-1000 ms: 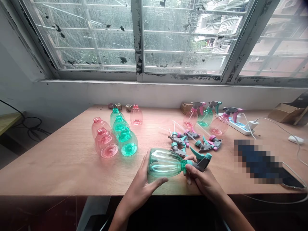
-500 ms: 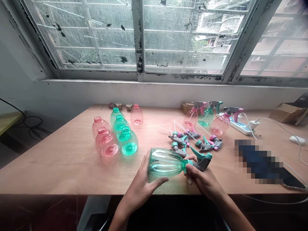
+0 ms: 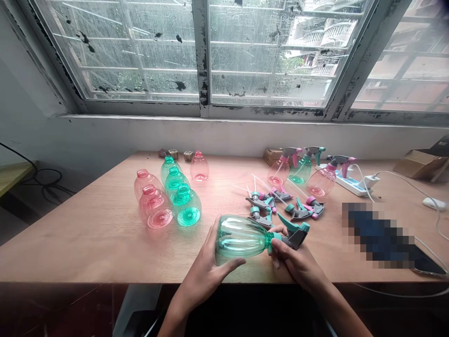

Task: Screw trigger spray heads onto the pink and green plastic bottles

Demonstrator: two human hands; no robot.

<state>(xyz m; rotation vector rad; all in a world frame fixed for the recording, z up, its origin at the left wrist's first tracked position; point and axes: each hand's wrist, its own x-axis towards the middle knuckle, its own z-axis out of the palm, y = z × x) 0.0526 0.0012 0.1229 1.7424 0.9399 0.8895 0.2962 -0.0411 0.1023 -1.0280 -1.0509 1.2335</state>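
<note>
1 green btl (image 3: 241,235), sideways over surface (image 3: 87,243) front: we're cupping its base in L hand (image 3: 206,269), thumb out, prob. to steady it, & pinching spray head (image 3: 297,238) collar (image 3: 277,237) w/ R hand (image 3: 298,263) fingers, loose heads (image 3: 301,213) lying just behind, prob. for easy reach.

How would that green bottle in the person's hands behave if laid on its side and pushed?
The green bottle is probably light for its size, as no liquid shows inside. Its rounded body might roll, though the trigger head jutting from its neck would likely stop it turning far. Its glossy surface could feel slippery.
</note>
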